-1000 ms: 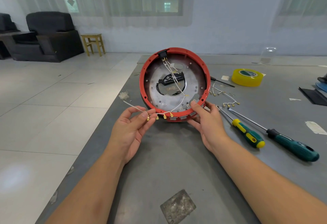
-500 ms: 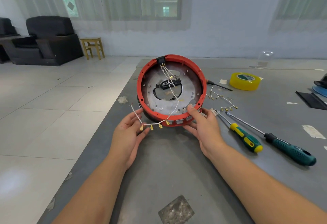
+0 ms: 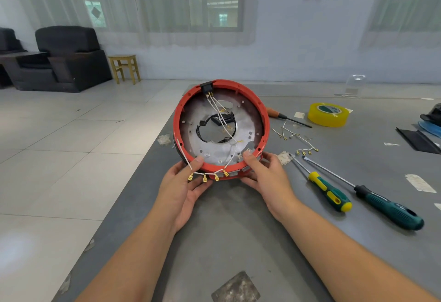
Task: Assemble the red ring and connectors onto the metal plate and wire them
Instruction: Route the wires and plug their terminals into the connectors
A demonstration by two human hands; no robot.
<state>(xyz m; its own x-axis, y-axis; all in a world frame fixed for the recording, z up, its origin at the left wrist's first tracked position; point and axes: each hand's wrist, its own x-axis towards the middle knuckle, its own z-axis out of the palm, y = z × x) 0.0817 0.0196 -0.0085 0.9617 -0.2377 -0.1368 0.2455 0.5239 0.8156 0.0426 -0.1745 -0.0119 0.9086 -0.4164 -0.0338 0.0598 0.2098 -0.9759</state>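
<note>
The red ring (image 3: pixel 260 108) stands tilted on the grey table, its open side toward me, with the round metal plate (image 3: pixel 248 125) seated inside it. A black connector (image 3: pixel 205 86) sits at the ring's top, and white wires run down from it. A white wire with several gold terminals (image 3: pixel 204 177) hangs over the lower rim. My left hand (image 3: pixel 183 187) grips the ring's lower left rim, thumb on the wire. My right hand (image 3: pixel 267 177) holds the lower right rim, thumb on the edge.
Right of the ring lie a loose wire harness (image 3: pixel 299 144), a yellow-green screwdriver (image 3: pixel 327 189), a dark green screwdriver (image 3: pixel 386 208), an orange-handled tool (image 3: pixel 281 116) and a yellow tape roll (image 3: pixel 328 114). The table's left edge runs close by my left arm.
My left hand has moved from the loose wire up onto the ring's lower left rim. The ring has tipped a little, and the wire with terminals now drapes across the rim.
</note>
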